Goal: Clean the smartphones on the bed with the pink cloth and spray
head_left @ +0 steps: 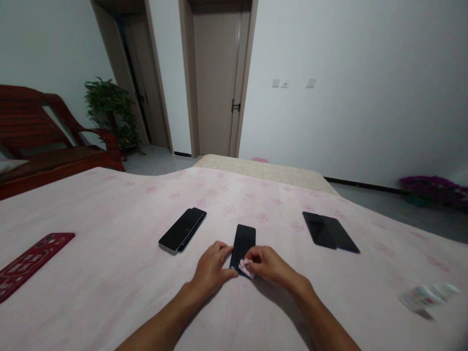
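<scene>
1. Head view: phone (244,241) lies flat, dark face up, on pink floral cloth (109,292), between the left and right fingers, far end reaching out past both
2. Left hand (212,265): thumb and index finger spread well apart, tips touching phone's left side; thumb at the near-left corner, index further along the edge; contact only, not clasped around it as far as I can see
3. Right hand (269,267): thumb and fingertips pinched together on crumpled pale pink wipe (245,267); wipe touches near end of phone, just beside left thumb tip
4. Left of left fingers and further out: stacked dark phones (181,231), top one offset so the lower shows along its right edge
5. Far left of left fingers: red patterned case (32,265), cut off by frame edge, camera end pointing away; can't tell if a phone is inside
6. Right of right fingers and further out: pair of dark phones (320,231), side by side, edges meeting or overlapping, can't tell which
7. Far right of right fingers, nearer the person: white bottle (424,297), blurred; can't tell if upright or lying
8. Well beyond fingers: closed door (215,83); wooden bench (47,126) and green plant (109,105) off left, purple flowers (431,185) off right
</scene>
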The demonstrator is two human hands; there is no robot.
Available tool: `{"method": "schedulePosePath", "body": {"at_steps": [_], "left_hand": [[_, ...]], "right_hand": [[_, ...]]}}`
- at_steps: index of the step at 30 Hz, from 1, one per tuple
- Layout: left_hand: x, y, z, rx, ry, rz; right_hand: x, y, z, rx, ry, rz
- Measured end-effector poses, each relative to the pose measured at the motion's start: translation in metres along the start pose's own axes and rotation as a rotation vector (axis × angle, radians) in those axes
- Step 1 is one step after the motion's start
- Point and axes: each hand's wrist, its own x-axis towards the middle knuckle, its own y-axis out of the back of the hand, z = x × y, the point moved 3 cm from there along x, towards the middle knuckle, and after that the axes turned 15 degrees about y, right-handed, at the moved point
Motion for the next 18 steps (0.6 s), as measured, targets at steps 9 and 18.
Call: {"method": "schedulePosePath", "body": {"at_steps": [9, 18], "left_hand": [[0.001, 0.001, 0.001, -0.013, 0.029, -0.003], [0.000, 0.001, 0.001, -0.005, 0.010, -0.004]], "right_hand": [[0.011, 0.016, 0.007, -0.315, -0.071, 0.364], [0.013, -0.004, -0.014, -0.198, 0.050, -0.010]]}}
